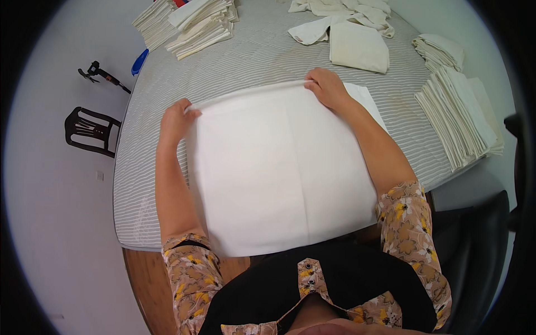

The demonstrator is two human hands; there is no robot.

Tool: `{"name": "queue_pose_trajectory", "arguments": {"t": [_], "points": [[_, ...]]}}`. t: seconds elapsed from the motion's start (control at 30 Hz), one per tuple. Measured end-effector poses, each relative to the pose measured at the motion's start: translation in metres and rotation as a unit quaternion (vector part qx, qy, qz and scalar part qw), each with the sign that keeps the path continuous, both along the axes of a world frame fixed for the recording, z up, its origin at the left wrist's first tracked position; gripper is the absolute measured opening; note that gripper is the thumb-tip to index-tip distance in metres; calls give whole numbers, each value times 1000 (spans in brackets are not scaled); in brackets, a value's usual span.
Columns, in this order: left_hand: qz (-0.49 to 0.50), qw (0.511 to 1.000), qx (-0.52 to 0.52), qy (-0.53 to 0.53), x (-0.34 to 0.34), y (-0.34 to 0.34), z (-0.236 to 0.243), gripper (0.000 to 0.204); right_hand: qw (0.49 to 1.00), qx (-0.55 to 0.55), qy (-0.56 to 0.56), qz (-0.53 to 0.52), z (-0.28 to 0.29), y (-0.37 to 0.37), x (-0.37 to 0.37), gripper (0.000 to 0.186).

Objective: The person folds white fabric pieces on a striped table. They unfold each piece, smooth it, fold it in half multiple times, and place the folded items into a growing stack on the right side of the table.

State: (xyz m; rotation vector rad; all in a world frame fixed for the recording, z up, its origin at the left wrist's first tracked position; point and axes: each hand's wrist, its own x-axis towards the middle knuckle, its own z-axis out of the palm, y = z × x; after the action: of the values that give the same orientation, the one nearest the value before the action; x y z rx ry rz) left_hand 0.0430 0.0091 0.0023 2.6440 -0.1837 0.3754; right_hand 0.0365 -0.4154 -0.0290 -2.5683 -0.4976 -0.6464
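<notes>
A white cloth (262, 173) lies spread over the near part of a striped mattress (145, 184), its lower edge reaching my body. My left hand (177, 121) pinches its far left corner. At the far edge, right of the middle, my right hand (326, 89) grips the cloth between thumb and fingers. A faint crease runs down the cloth right of its centre. Beneath my right forearm, a white flap (365, 100) sticks out; whether it belongs to the same cloth I cannot tell.
Folded cream cloths stand in a stack (455, 120) at the right and another stack (204, 25) at the far left. A folded cloth (359, 47) lies beside crumpled ones (357, 11) at the back. Left of the mattress are a dark chair (92, 131) and a black stand (103, 75).
</notes>
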Motion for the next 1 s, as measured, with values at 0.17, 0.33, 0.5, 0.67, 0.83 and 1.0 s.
{"name": "queue_pose_trajectory", "arguments": {"t": [0.17, 0.33, 0.5, 0.67, 0.83, 1.0], "points": [[-21, 997, 20, -77, 25, 5, 7, 32, 999, -18, -32, -6, 11, 6, 25, 16], [2, 992, -125, -5, 49, 11, -27, 30, 994, -57, 83, -51, -8, 2, 31, 20], [61, 947, -311, 49, 45, 24, -69, 38, 979, -72, 129, -140, -21, -36, 30, 38], [46, 929, -338, 142, 35, 34, -72, 46, 958, -53, 185, -214, -18, -88, 22, 60], [51, 941, -300, 147, 25, 30, -66, 45, 950, 67, 177, -249, -23, -116, 18, 63], [58, 952, -287, 86, 25, 32, -71, 46, 950, 100, 172, -241, -29, -131, 25, 55]]}}
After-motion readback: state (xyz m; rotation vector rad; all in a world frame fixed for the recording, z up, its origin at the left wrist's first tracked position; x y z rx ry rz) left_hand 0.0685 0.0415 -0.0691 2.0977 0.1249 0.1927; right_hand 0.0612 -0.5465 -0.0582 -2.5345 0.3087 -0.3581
